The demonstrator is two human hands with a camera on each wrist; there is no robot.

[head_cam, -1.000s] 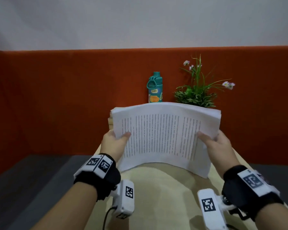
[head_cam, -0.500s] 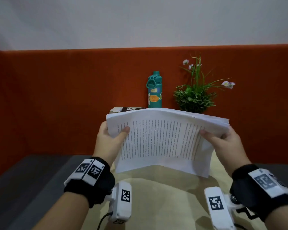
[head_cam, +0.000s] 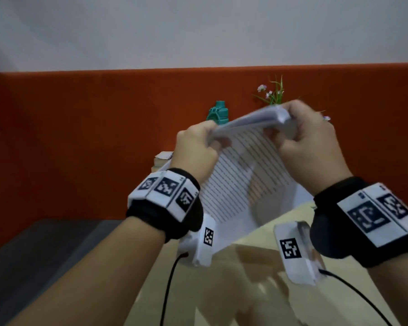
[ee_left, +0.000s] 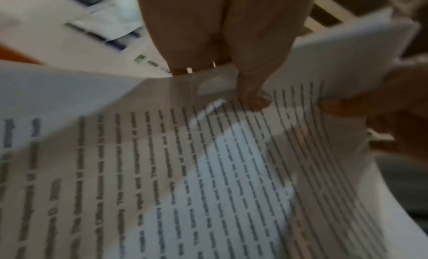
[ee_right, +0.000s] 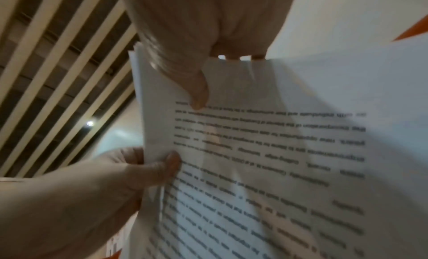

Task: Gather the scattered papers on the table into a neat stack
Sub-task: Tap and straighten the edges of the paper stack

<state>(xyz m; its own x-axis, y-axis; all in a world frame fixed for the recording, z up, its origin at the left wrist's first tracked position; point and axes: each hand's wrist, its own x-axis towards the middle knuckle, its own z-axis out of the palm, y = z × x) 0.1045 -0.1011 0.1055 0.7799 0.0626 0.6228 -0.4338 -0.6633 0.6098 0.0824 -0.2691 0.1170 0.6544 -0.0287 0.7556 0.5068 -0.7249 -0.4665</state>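
Both hands are gripping the papers (head_cam: 240, 182) up in the air above the table (head_cam: 245, 290), well clear of it. The left hand (head_cam: 196, 149) is pinching the sheaf's top edge, the right hand (head_cam: 309, 142) curling around the upper corner. Behind the papers, a teal bottle (head_cam: 218, 114) and a flowering plant (head_cam: 272, 92) are peeking out, with books (head_cam: 163, 158) sitting at the table's far end.

Printed lines on the papers (head_cam: 236, 184) too blurred to read (all three views). Bottle (head_cam: 218, 114) mostly hidden behind the papers, only cap shows. Plant (head_cam: 275, 92) largely covered by the right hand (head_cam: 309, 147). Book (head_cam: 163, 158) half hidden by left hand (head_cam: 196, 151).
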